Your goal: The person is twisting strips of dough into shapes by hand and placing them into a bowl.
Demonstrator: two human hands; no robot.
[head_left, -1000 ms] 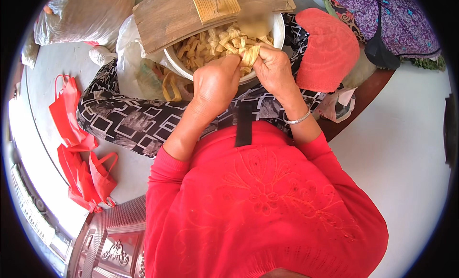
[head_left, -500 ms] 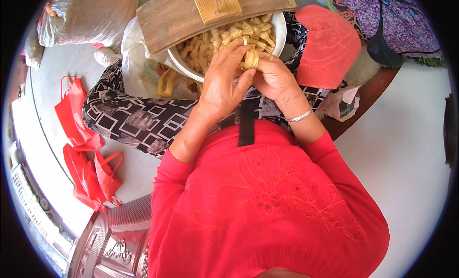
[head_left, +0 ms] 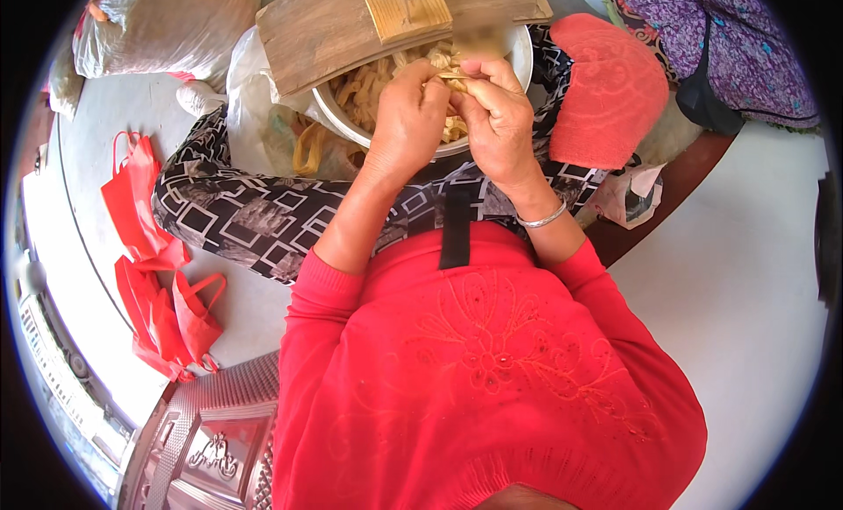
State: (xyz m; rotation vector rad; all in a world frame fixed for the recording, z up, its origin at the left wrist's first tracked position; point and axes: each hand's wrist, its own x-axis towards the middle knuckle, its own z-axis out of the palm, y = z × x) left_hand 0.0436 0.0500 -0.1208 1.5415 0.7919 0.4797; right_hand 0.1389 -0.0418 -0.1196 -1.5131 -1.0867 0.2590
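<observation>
Over a white basin [head_left: 522, 67], my left hand [head_left: 406, 119] and my right hand [head_left: 502, 128] work close together, fingertips pinched. Between them runs a thin yellow strip [head_left: 452, 75], which looks like tofu skin. The basin holds many knotted pieces [head_left: 360, 93] of the same yellow stuff, partly hidden behind my hands. A pale yellowish smear [head_left: 483, 41] beyond my right fingertips is too blurred to make out. Across the basin's far side lies a wooden board [head_left: 325, 36] with a smaller wood block [head_left: 406, 11] on it.
Left of the basin is a clear plastic bag [head_left: 250, 89] with a yellow loop [head_left: 307, 150] in it. A large stuffed sack [head_left: 167, 27] stands farther back. Red bags [head_left: 136, 194] lie on the floor at left. A red padded cloth [head_left: 610, 93] rests on my right knee.
The bunched yellow loop at my fingers has given way to a thin strip stretched between both hands. My right hand has turned more upright, and the pale blur has appeared beyond it.
</observation>
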